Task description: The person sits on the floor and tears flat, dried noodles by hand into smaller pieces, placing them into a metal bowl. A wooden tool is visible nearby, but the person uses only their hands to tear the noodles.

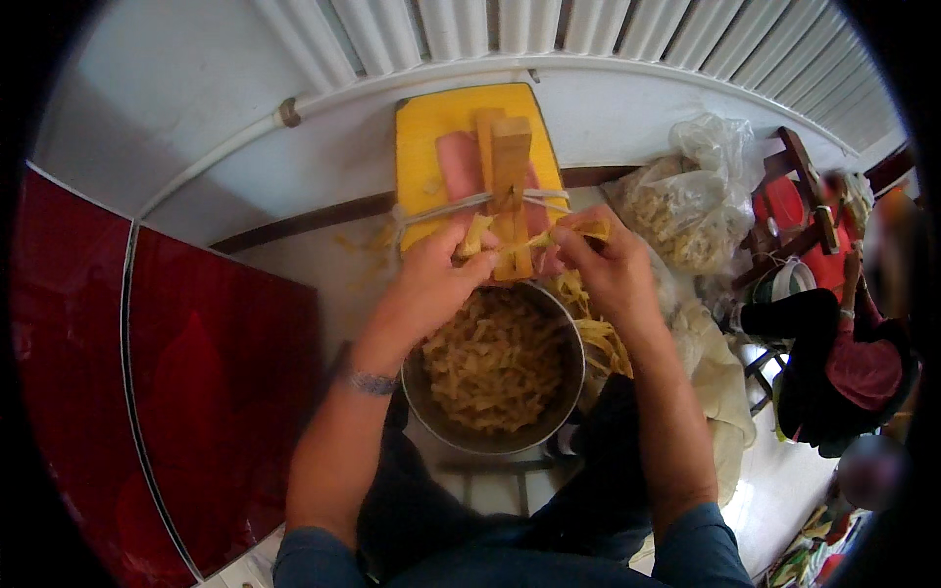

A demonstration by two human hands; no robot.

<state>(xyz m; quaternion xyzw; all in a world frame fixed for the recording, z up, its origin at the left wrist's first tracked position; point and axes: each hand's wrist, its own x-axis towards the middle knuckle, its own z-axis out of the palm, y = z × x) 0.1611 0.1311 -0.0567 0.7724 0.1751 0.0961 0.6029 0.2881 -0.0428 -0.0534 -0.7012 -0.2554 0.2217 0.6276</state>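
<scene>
My left hand (445, 264) grips a short pale-yellow piece (478, 234) of what may be plant material between thumb and fingers. In my right hand (614, 257) is a thin yellow strip (588, 229), its end reaching towards the left hand. Between the hands stands a wooden block device (511, 154), tied with white cord (448, 209) to a yellow board (423, 132). Pink cloth (457, 158) lies under the wood. Just below the hands, a round metal pot (500, 446) holds many brownish-yellow cut pieces (492, 360).
Yellow peelings (603, 342) lie right of the pot, beside a cream sack (709, 367). A clear plastic bag (684, 198) of pale pieces rests against the wall under a white radiator (529, 26). Glossy red panels (220, 397) flank the left. Another person (867, 360) sits at right.
</scene>
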